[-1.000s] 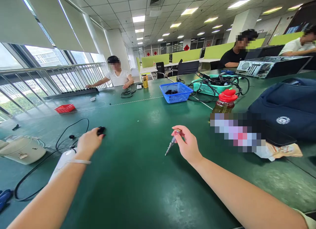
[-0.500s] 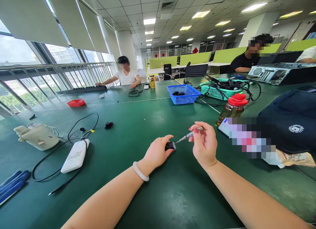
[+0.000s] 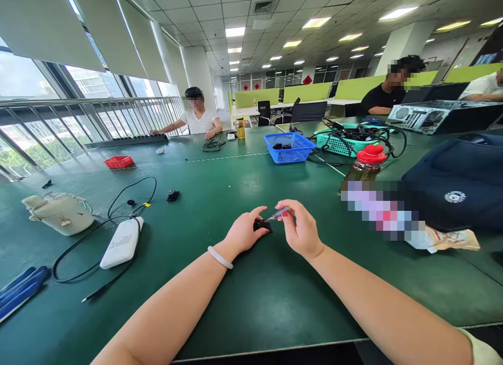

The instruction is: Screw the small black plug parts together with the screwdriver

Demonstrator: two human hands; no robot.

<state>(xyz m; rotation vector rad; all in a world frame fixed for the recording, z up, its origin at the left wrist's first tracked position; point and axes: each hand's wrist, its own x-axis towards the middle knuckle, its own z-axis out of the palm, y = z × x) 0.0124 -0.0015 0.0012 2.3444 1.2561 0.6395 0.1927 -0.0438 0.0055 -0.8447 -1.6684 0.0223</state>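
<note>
– Where did the view sit?
– On the person's head, facing forward and down along both forearms, close over the green table (image 3: 220,312).
– How far did it reach?
– Across the open office to the far windows (one view only, nothing shared).

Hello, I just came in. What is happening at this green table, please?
A person sits at the green table and works on a small black part. The left hand holds the part just above the tabletop, and the right hand holds a small screwdriver with its tip pointing at the part. To the left lie a white device with a black cable and a second small black piece. Other people sit at the far side.
</note>
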